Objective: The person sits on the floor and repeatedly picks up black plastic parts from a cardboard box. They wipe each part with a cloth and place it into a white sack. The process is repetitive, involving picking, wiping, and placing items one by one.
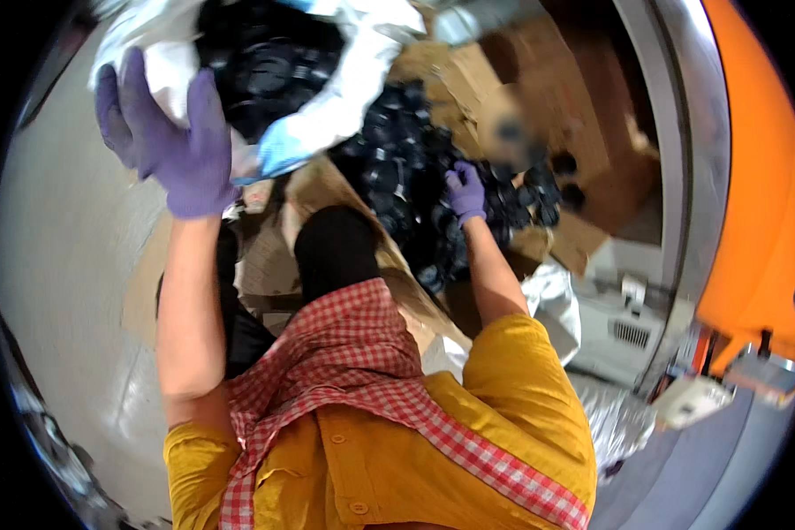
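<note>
My left hand (181, 159), in a purple glove, is raised beside a white sack (327, 124) with its fingers spread and nothing in them. Black round plastic caps (269, 71) fill the sack's open mouth. To the right, a heap of similar black caps (393, 181) lies in a cardboard box (468, 84). Over this heap is my right hand (465, 193), also gloved in purple, its fingers curled in among the caps. What they close on, if anything, is too small and dark to make out.
A grey metal frame (671, 132) and an orange machine panel (760, 159) border the right side. Below them stands a pale machine housing (623, 331) with a vent. Cardboard flaps (389, 256) lie around my legs. Grey floor (71, 291) stretches along the left.
</note>
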